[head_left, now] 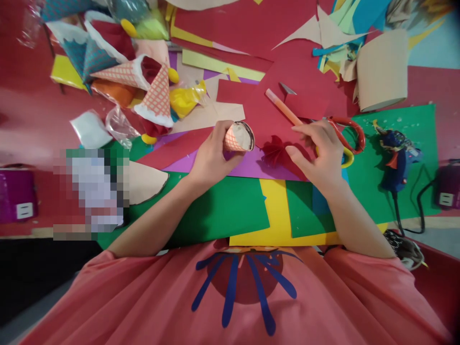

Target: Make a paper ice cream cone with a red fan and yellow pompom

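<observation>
My left hand is wrapped round a small paper cone with an orange lattice pattern, its round opening turned toward the right. Beside it, my right hand is held with thumb and fingers apart and nothing visible between them. A crinkled, fan-folded red paper piece lies between the two hands, just left of my right thumb. Beyond my right fingertips is an orange-and-pink marker-like stick. Scissors with red handles lie right behind my right hand, and a yellow handle shows beside them.
Finished-looking paper cones with white rims pile up at the upper left near bagged clay-like packets. A blue glue gun with its cord lies on green sheet at right. A beige paper roll stands behind it.
</observation>
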Demonstrator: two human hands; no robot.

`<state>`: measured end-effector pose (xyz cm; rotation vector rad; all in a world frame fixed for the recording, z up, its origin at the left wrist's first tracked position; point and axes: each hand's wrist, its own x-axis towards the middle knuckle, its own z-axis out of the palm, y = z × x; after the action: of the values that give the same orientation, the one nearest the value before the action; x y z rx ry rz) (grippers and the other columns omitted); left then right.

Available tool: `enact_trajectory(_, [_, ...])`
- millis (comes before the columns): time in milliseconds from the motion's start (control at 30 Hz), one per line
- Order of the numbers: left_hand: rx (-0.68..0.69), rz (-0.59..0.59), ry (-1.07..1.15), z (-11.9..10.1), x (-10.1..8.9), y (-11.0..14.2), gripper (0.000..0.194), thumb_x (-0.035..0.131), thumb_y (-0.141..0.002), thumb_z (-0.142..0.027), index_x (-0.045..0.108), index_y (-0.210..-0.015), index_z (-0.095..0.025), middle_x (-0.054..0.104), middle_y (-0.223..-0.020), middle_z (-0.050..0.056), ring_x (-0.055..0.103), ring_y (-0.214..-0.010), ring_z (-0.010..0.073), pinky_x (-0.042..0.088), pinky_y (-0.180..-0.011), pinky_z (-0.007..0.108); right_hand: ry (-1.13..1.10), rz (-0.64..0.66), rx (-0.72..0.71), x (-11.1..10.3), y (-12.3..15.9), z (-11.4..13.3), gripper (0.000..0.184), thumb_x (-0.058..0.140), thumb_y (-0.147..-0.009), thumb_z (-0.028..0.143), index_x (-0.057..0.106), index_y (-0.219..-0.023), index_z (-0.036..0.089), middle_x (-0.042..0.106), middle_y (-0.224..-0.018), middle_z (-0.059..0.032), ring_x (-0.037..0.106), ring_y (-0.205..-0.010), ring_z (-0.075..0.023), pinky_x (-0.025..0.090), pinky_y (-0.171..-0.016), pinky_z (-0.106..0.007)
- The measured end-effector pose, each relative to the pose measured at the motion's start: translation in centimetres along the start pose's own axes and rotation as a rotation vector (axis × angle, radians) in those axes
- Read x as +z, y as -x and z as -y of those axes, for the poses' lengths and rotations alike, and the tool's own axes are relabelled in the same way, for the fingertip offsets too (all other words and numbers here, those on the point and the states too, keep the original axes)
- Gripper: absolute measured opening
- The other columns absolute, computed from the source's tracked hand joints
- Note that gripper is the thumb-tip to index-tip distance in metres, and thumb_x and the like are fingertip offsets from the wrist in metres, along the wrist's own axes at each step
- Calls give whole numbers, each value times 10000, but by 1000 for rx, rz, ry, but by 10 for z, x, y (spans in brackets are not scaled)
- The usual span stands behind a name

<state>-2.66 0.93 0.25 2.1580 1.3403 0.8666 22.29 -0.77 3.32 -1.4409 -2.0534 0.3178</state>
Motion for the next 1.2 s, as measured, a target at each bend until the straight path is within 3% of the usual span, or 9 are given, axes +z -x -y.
enact_trajectory(133, [38,-1,-38,5,3,1,445,614,-821,-240,396,-1209,-238,612,-1094,50,661,-950,196,559,-789,332,115,199,162,3,3,8,627,543,-843,681,635,-1202,175,599,-568,0,607,-559,-198,472,-584,-333])
enact_trajectory(200, [33,12,-36,8,4,2,482,619,-819,-224,381,-1237,-234,599,-1148,64,656,-1007,211,553,-852,356,202,259,216,9,4,12,755,534,-804,744,595,-1290,169,621,-568,-11,618,-559,-220,449,-575,-329])
enact_trajectory(300, [4,44,-14,10,5,2,506,625,-819,-223,375,-1259,-224,584,-1198,79,637,-1090,228,534,-926,368,243,300,220,14,4,16,650,506,-867,677,619,-1265,176,735,-797,-92,686,-718,-271,462,-623,-348])
enact_trajectory(400, [-15,70,-14,9,4,3,504,626,-820,-232,383,-1260,-220,581,-1209,82,627,-1111,232,523,-948,368,170,284,171,13,3,14,449,493,-932,533,678,-1128,174,750,-958,-116,696,-863,-277,481,-678,-349])
enact_trajectory(600, [-28,97,-58,3,2,3,451,621,-790,-195,423,-1195,-219,595,-1152,87,639,-1065,245,522,-908,371,19,104,45,10,3,2,220,564,-906,404,642,-945,201,682,-850,-67,646,-771,-212,500,-670,-344])
enact_trajectory(800, [-59,177,-96,-4,-2,1,458,640,-756,-198,492,-1189,-197,629,-1117,94,657,-1007,253,532,-821,342,20,39,5,9,5,4,283,538,-910,482,610,-955,212,631,-873,-76,630,-811,-229,522,-699,-378])
enact_trajectory(1067, [-10,233,-101,-11,-5,1,455,663,-782,-228,497,-1204,-198,665,-1136,88,663,-1050,249,524,-854,334,-40,22,-46,6,7,13,319,504,-924,521,595,-869,221,561,-787,-49,590,-748,-217,523,-684,-393])
enact_trajectory(1200, [-67,210,-122,-9,-4,0,453,665,-759,-201,498,-1180,-201,659,-1135,82,663,-1035,252,519,-847,336,7,59,-31,3,2,7,301,538,-899,516,616,-870,227,582,-894,-84,604,-874,-264,534,-789,-479])
